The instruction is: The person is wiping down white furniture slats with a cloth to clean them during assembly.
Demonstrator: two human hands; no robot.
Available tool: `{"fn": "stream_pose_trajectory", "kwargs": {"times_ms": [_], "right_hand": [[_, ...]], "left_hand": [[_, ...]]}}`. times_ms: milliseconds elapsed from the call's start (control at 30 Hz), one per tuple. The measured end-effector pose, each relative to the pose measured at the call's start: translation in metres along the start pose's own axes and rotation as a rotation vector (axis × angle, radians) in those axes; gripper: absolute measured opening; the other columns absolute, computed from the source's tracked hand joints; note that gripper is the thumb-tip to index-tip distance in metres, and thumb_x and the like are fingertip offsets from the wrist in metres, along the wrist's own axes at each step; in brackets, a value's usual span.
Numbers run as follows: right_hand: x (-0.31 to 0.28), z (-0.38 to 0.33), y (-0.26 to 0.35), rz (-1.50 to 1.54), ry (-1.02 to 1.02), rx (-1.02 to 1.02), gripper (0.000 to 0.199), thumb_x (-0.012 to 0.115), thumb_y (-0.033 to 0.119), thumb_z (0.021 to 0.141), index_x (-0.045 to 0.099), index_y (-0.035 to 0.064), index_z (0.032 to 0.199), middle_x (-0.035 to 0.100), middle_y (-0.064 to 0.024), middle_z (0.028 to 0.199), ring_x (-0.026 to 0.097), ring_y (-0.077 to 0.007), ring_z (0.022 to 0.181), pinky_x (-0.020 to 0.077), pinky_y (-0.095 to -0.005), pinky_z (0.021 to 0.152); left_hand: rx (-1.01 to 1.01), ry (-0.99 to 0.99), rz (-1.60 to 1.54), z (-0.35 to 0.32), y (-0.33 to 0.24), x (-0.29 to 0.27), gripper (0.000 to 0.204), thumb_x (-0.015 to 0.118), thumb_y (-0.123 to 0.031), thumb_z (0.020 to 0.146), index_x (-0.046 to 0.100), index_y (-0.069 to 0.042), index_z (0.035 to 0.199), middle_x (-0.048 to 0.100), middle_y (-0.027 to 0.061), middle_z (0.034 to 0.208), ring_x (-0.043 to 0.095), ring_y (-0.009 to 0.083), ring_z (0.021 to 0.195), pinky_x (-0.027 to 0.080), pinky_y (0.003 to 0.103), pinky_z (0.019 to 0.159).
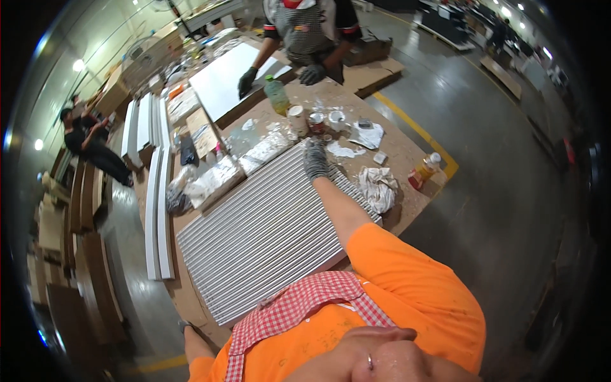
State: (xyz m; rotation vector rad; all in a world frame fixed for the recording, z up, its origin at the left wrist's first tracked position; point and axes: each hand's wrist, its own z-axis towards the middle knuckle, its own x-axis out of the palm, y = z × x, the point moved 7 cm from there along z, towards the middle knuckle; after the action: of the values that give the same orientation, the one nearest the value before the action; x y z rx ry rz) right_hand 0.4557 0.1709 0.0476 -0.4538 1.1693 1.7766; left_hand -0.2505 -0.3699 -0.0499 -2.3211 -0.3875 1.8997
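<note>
In front of me a silvery ribbed panel (pixel 267 229) lies flat on the worktable, its grooves running across it. My right hand (pixel 316 159), in a grey knitted glove, is stretched to the panel's far edge, close to a red-and-white can (pixel 317 122). Its fingers look extended and lie on the ribs; nothing shows in them. My left hand (pixel 184 326) hangs low at the left, by the table's near side. Only a bit of its dark glove appears, so its fingers are hidden. A crumpled white rag (pixel 378 190) lies just right of the panel.
Beyond the cans stand a green bottle (pixel 276 95) and a white cup (pixel 337 119). An amber bottle (pixel 424 171) is at the table's right corner. Wrapped white blocks (pixel 219 183) and long white strips (pixel 159 223) lie left. Opposite, a gloved person handles a white board (pixel 229 79).
</note>
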Motion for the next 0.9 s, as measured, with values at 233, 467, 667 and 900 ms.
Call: {"fn": "stream_pose_trajectory", "kwargs": {"times_ms": [233,467,667,900], "right_hand": [[-0.015,0.001,0.027,-0.027,0.147,0.062,0.036,0.055,0.016,0.085,0.054,0.0026,0.118,0.054,-0.0213,0.112,0.051,-0.0358,0.108,0.0433,-0.0428,0.093],[-0.015,0.0,0.024,-0.065,0.119,0.04,0.031,0.052,0.016,0.087,0.055,0.0054,0.116,0.053,-0.0186,0.111,0.052,-0.0335,0.106,0.0453,-0.0422,0.089],[-0.02,-0.001,0.03,-0.003,0.065,0.002,0.026,0.053,0.013,0.083,0.057,0.0038,0.108,0.054,-0.0199,0.109,0.053,-0.0356,0.105,0.043,-0.0436,0.091],[-0.03,-0.001,0.028,-0.065,-0.02,-0.034,0.026,0.056,0.01,0.081,0.057,0.0007,0.105,0.054,-0.023,0.107,0.053,-0.0386,0.102,0.0421,-0.0443,0.092]], "left_hand": [[0.026,-0.037,0.028,-0.011,-0.008,-0.011,0.072,0.031,-0.062,0.09,0.065,-0.001,0.108,0.061,0.0224,0.115,0.056,0.0401,0.108,0.042,0.049,0.091],[0.036,-0.043,0.024,-0.012,-0.005,-0.01,0.072,0.031,-0.062,0.09,0.065,-0.002,0.109,0.061,0.0217,0.115,0.056,0.0403,0.108,0.042,0.049,0.091],[0.012,-0.042,0.004,-0.008,0.027,-0.006,0.072,0.03,-0.062,0.09,0.065,-0.002,0.109,0.062,0.0211,0.115,0.056,0.0404,0.108,0.042,0.049,0.091],[0.163,-0.007,0.154,-0.015,0.008,0.001,0.068,0.024,-0.055,0.094,0.067,-0.002,0.102,0.064,0.0197,0.108,0.059,0.0387,0.105,0.045,0.049,0.088]]}}
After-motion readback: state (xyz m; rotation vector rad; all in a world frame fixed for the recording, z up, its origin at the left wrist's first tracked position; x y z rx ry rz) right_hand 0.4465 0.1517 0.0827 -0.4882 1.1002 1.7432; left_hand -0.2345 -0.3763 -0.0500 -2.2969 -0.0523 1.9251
